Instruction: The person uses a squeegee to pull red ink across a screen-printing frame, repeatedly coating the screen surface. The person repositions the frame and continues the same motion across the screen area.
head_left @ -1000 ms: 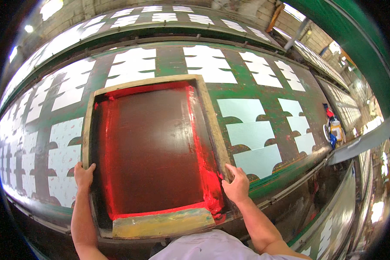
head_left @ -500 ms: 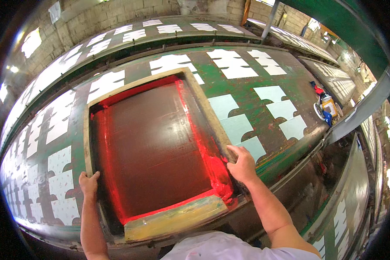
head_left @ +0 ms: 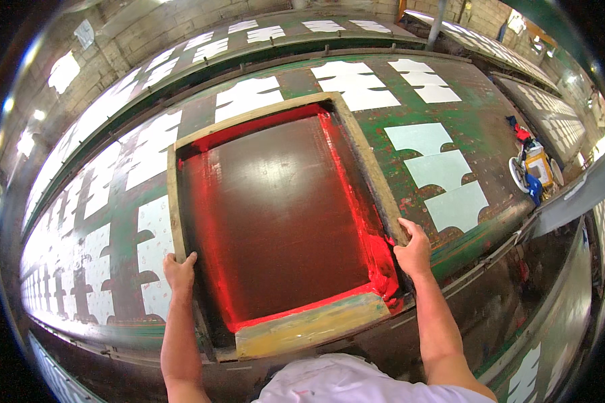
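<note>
A large screen-printing frame (head_left: 373,156) of pale wood lies over the long table before me, its lower edge toward my body. Red ink lines the sides of its dark mesh (head_left: 286,215), thickest at the lower right corner. Across the near end runs a yellowish, paint-stained strip (head_left: 312,326). My left hand (head_left: 180,272) is closed on the left rail, thumb over the inside edge. On the right rail, my right hand (head_left: 413,250) grips the wood. I cannot tell whether the frame rests flat or hangs slightly above the table. Whatever lies beneath it is hidden.
White cut fabric pieces (head_left: 356,84) lie in rows on the green-stained table (head_left: 477,121). Pale blue pieces (head_left: 438,164) lie right of the frame; small-patterned pieces (head_left: 153,248) lie left. A yellow-and-white container (head_left: 536,164) with cloths sits at the right end. Other long tables stand around.
Both hands have carried the frame rightward along the table. It now covers the nearer column of pale blue pieces, and patterned pieces show to its left.
</note>
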Motion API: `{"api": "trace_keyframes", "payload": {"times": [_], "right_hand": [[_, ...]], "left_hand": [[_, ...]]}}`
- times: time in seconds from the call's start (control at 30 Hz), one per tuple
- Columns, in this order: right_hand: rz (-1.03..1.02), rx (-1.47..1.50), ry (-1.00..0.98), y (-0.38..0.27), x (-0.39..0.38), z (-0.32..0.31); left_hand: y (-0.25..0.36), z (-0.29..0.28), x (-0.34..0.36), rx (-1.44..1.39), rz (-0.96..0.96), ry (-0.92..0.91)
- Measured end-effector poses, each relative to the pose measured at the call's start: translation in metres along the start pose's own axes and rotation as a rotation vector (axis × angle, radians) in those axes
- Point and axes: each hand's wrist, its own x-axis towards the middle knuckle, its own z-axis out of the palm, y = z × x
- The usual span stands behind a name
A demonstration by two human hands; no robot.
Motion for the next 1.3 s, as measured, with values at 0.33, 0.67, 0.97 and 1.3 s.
{"api": "trace_keyframes", "payload": {"times": [0.33, 0.67, 0.97, 1.3], "right_hand": [[0.035, 0.078, -0.037, 0.049, 0.025, -0.04], [-0.364, -0.247, -0.071, 0.018, -0.015, -0.065], [-0.92, -0.118, -0.606, -0.089, -0.126, -0.038], [-0.767, -0.368, -0.701, -0.157, -0.114, 0.012]], "left_hand": [[0.056, 0.023, -0.034, 0.0, 0.015, 0.049], [0.075, 0.035, -0.043, 0.107, -0.036, -0.009], [0.071, 0.045, -0.042, 0.148, -0.097, -0.103], [0.077, 0.036, -0.05, -0.059, -0.093, -0.04]]}}
